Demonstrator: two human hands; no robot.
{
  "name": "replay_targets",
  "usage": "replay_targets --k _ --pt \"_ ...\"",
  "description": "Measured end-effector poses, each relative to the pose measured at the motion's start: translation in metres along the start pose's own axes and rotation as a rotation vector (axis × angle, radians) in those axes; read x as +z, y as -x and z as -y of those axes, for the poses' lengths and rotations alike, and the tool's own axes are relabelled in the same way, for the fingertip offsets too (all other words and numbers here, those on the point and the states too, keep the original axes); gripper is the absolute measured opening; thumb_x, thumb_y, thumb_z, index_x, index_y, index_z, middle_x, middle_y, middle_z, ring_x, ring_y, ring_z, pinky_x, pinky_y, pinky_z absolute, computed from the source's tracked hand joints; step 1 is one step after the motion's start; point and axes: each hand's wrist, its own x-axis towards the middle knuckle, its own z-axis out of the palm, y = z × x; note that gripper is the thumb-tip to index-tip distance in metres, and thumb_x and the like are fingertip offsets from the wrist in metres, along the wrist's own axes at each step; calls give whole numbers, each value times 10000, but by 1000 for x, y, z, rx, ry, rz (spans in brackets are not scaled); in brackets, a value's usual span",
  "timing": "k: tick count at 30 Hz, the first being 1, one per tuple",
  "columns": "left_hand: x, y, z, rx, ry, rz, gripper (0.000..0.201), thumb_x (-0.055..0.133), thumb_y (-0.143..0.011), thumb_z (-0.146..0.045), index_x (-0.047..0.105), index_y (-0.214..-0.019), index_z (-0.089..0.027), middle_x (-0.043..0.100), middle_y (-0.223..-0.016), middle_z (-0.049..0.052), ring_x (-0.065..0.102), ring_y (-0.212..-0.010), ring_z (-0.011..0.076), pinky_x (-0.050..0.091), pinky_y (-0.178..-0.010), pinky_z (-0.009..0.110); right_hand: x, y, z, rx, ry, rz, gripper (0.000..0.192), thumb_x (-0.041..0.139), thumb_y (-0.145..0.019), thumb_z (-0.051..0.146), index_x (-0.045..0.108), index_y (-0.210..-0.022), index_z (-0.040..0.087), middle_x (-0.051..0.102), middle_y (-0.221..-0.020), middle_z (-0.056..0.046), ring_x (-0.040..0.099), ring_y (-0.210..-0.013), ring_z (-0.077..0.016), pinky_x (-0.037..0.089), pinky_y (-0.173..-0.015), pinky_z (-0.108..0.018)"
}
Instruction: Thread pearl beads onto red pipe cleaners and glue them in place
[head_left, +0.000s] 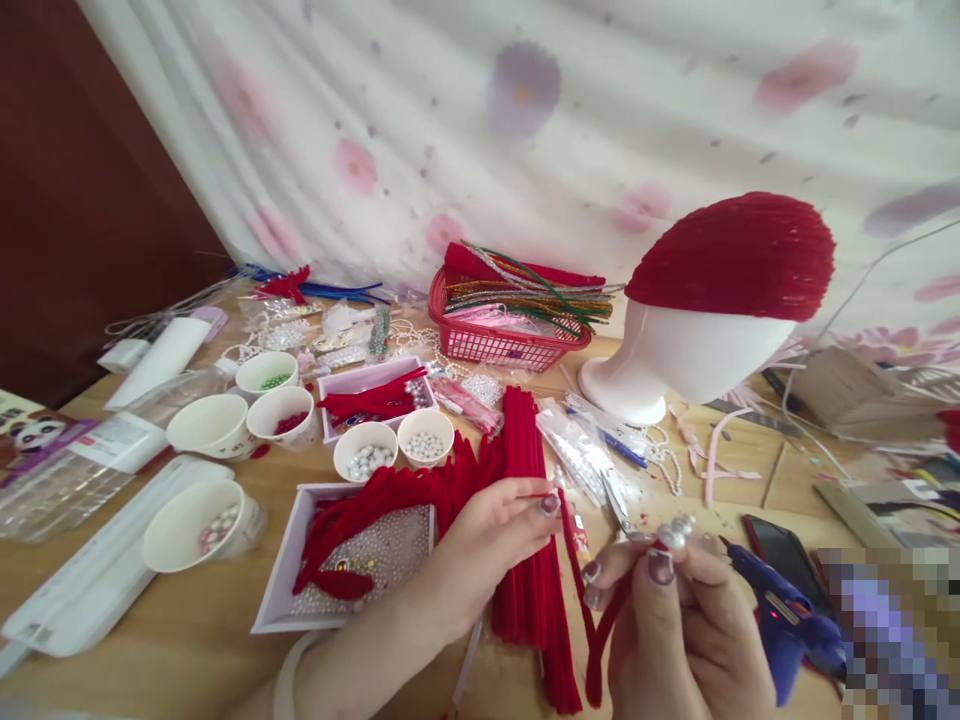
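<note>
My right hand (686,625) pinches a cluster of white pearl beads (679,532) between thumb and fingers. A red chenille stem (598,660) hangs from this hand in a narrow loop. To its left, my left hand (502,535) has thumb and forefinger pressed together; the top of the red stem reaches close to these fingertips, and a small pale bead shows just behind them. What the left fingertips hold is too small to make out. Beneath the left hand lies a thick bundle of red chenille stems (521,600). Scissors (616,502) lie between the hands, farther back.
A white tray (274,575) of pearls and red pieces lies left, near several paper cups (206,425). Behind are a red basket (510,350) of stems and a white mannequin head (675,350) with a red cap. A blue glue gun (795,620) and phone (787,565) lie right.
</note>
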Motion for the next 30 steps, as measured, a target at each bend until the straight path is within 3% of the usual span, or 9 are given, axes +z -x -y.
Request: replay_targets --k 6,9,13,18,21,25,30 --pt "4 8 -13 109 34 -77 489 980 -596 -348 734 -977 -165 816 -844 46 752 -830 169 560 -830 279 -2 8 -3 89 285 40 70 810 -859 256 767 -889 209 768 -678 4 659 -505 -100 567 -483 -151" --pt "-1 14 -17 186 -23 -77 341 961 -631 -260 769 -901 -180 823 -846 31 758 -848 165 573 -808 251 4 8 -4 75 280 74 55 796 -857 216 783 -905 240 777 -772 5 711 -614 -129 603 -567 -192" --pt "-5 20 -21 259 -128 -43 215 907 -705 -181 796 -887 -214 828 -869 9 760 -865 150 582 -815 220 11 5 -3 -37 336 146 137 725 -894 148 766 -894 278 738 -803 38 679 -717 -112 572 -672 -179" --pt "-6 21 -22 307 -226 -23 102 835 -794 -199 793 -881 -231 815 -865 2 755 -847 132 590 -805 201 8 3 -5 -19 377 211 123 697 -920 166 742 -897 278 727 -774 46 656 -653 -101 545 -619 -161" --pt "-8 21 -21 336 -259 -4 192 820 -814 -204 790 -994 -264 781 -895 -7 741 -861 129 595 -793 195 5 3 -7 40 361 249 109 684 -939 182 736 -943 278 741 -797 39 678 -662 -102 557 -620 -156" --pt "-12 24 -21 423 -339 18 453 755 -869 -158 710 -1248 -402 713 -953 -40 708 -868 106 593 -791 180 4 4 -9 85 353 314 123 658 -972 194 713 -1004 298 744 -818 51 693 -689 -86 555 -633 -125" --pt "-16 27 -22 433 -417 45 383 707 -910 -153 754 -1173 -427 732 -985 -39 699 -907 108 580 -818 173 4 6 -11 84 362 385 136 623 -1002 211 684 -1043 325 715 -763 76 666 -654 -78 555 -634 -118"
